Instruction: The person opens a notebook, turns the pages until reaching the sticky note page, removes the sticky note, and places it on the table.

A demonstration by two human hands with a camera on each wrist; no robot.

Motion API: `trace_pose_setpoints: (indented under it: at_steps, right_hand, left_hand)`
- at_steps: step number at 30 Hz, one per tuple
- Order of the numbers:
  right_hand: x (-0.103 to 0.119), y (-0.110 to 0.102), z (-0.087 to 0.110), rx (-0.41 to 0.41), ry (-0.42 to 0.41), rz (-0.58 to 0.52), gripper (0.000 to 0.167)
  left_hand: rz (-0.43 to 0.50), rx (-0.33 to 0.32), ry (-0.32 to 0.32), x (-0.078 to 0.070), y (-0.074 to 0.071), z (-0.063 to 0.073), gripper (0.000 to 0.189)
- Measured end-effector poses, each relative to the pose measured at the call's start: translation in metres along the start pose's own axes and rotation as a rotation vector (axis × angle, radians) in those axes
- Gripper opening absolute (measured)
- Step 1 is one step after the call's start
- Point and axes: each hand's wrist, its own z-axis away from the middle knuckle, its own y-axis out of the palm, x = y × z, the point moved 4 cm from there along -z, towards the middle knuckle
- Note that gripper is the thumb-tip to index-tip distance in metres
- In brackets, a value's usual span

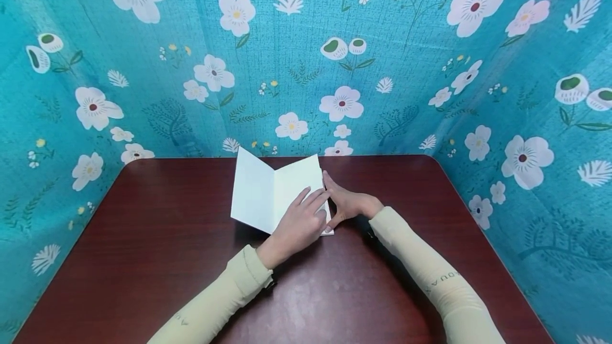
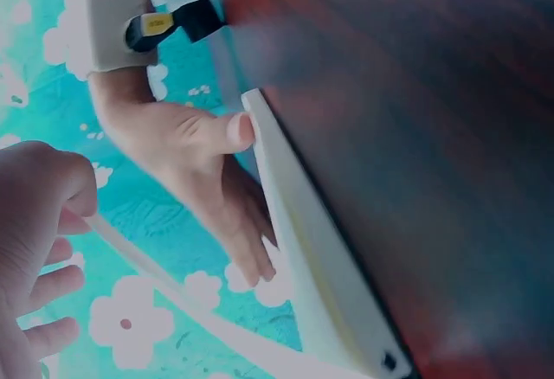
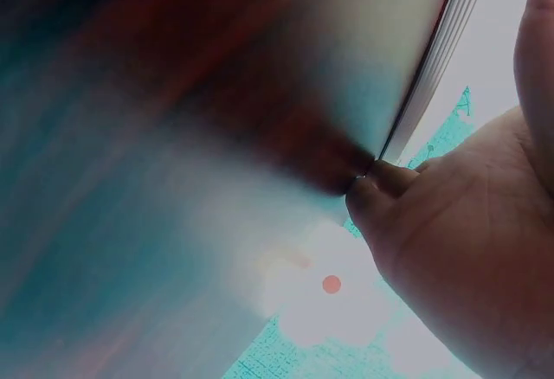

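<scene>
A book with white pages lies open near the back of the table, its left side raised at a slant. Across the right page reaches my left hand. In the left wrist view that hand pinches the edge of a lifted leaf between thumb and forefinger, other fingers loose. My right hand is at the book's right edge, thumb near the lower corner. Its fingers stretch out straight in the left wrist view, and its thumb presses the page block. The right wrist view shows this hand beside the layered page edges.
The dark red-brown table has rounded far corners. A blue floral curtain hangs behind it and along both sides. A black strap with a small device sits at the right sleeve cuff.
</scene>
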Motion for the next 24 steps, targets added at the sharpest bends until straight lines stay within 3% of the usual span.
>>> trace_pose_setpoints:
  at_steps: [10,24]
  right_hand:
    - [-0.003,0.003,0.000,0.012,0.012,0.043,0.141]
    - [-0.003,0.004,0.000,0.045,0.028,0.049,0.137]
  left_hand:
    - [0.030,-0.183,-0.126,0.017,-0.036,0.015,0.006]
    - [0.033,-0.312,-0.228,0.041,-0.070,0.039,0.009]
